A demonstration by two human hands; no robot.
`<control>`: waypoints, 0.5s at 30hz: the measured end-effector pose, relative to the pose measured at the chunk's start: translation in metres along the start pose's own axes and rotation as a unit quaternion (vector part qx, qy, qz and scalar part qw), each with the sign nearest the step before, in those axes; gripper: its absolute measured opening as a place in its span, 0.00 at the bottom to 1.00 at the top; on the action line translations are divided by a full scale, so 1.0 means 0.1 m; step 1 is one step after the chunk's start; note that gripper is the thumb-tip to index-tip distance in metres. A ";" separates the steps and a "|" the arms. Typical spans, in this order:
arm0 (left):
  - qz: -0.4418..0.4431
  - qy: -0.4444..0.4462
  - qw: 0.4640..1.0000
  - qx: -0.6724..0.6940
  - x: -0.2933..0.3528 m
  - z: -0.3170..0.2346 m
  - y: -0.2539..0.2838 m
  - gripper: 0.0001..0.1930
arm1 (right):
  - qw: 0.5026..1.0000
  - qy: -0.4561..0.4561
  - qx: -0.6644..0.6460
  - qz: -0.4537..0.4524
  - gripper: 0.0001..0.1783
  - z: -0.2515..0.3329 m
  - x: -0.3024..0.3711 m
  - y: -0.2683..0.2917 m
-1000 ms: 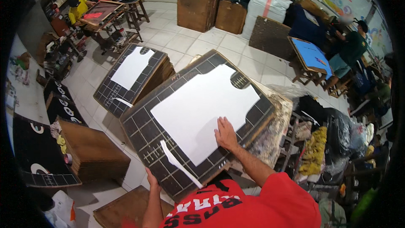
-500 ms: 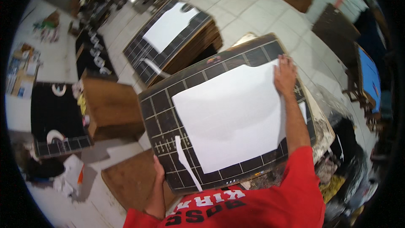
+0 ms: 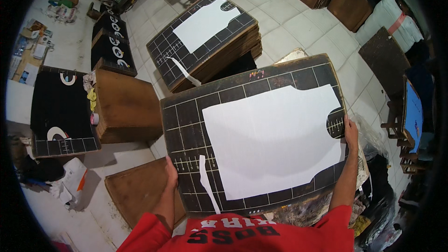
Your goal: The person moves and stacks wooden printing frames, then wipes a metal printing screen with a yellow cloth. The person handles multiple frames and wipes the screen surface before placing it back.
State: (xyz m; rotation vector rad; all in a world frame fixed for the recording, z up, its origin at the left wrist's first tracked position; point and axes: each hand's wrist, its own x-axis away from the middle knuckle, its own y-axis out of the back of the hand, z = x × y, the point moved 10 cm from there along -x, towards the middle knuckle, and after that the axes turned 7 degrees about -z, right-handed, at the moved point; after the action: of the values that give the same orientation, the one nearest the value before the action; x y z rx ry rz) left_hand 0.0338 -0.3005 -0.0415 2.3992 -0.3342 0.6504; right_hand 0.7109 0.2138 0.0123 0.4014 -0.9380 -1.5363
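A black board (image 3: 185, 123) with a pale grid drawn on it lies tilted in front of me, held at both ends. My left hand (image 3: 171, 173) grips its left edge, fingers mostly hidden behind it. On the right edge, my right hand (image 3: 351, 134) is closed the same way beside the marked semicircle. A white fabric panel (image 3: 275, 142) with a rounded neck cut-out lies flat across the board. To its left, a narrow white strip (image 3: 205, 183) runs down toward the near edge.
Beyond stands a stack of similar boards (image 3: 224, 56), topped by another white panel (image 3: 205, 25) and strip. At left, a brown stack (image 3: 123, 107) adjoins boards with black fabric (image 3: 60, 107). Plastic-wrapped bundles (image 3: 382, 196) crowd the lower right; a blue-covered board (image 3: 413, 116) stands at far right.
My right hand has moved off the white panel's upper right corner down to the board's right edge. The neck cut-out, covered before, now shows. My left hand stays on the left edge.
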 end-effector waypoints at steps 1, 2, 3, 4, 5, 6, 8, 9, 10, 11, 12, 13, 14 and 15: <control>-0.004 -0.007 1.000 0.001 -0.02 0.02 -0.01 0.41 | 1.000 -0.011 -0.019 0.012 0.38 0.01 0.01 -0.02; -0.026 0.024 0.999 -0.002 -0.04 0.10 0.02 0.40 | 0.998 -0.025 -0.040 0.033 0.39 0.01 0.01 -0.05; -0.035 0.008 0.999 -0.009 -0.03 0.09 0.05 0.39 | 0.998 -0.042 -0.039 0.026 0.42 0.02 0.00 -0.03; -0.027 -0.018 0.999 -0.010 -0.03 0.06 0.03 0.39 | 0.990 -0.067 -0.102 0.070 0.41 0.04 0.01 -0.11; -0.025 -0.027 0.999 -0.013 -0.01 0.05 0.04 0.38 | 0.976 -0.098 -0.159 0.112 0.41 0.07 0.02 -0.19; -0.030 -0.041 0.999 -0.010 0.01 0.02 0.05 0.38 | 0.960 -0.131 -0.204 0.138 0.40 0.09 0.04 -0.24; -0.024 -0.042 0.999 -0.010 0.04 -0.01 0.05 0.37 | 0.949 -0.131 -0.225 0.178 0.40 0.21 0.04 -0.30; -0.024 -0.046 0.999 -0.007 0.06 -0.03 0.05 0.37 | 0.945 -0.132 -0.232 0.190 0.40 0.27 0.04 -0.33; -0.026 -0.052 0.998 -0.007 0.07 -0.07 0.05 0.37 | 0.937 -0.124 -0.242 0.221 0.40 0.35 0.06 -0.39; -0.028 -0.058 0.998 -0.007 0.08 -0.10 0.04 0.37 | 0.939 -0.127 -0.228 0.223 0.40 0.37 0.06 -0.40; -0.025 -0.062 0.998 -0.009 0.09 -0.13 0.03 0.36 | 0.943 -0.142 -0.217 0.210 0.40 0.36 0.06 -0.40; -0.024 -0.051 0.998 -0.029 0.10 -0.12 0.03 0.37 | 0.944 -0.144 -0.212 0.209 0.40 0.37 0.06 -0.41; -0.019 -0.036 0.998 -0.051 0.10 -0.11 0.03 0.37 | 0.948 -0.152 -0.194 0.201 0.40 0.35 0.06 -0.41; -0.037 -0.008 0.996 -0.077 0.11 -0.07 0.07 0.37 | 0.947 -0.158 -0.206 0.189 0.39 0.34 0.06 -0.40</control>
State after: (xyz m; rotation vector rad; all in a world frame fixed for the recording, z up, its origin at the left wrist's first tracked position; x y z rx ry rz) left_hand 0.0376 -0.3027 -0.0276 2.2598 -0.2899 0.5514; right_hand 0.6591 0.2167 0.0050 -0.3195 -0.8464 -1.4111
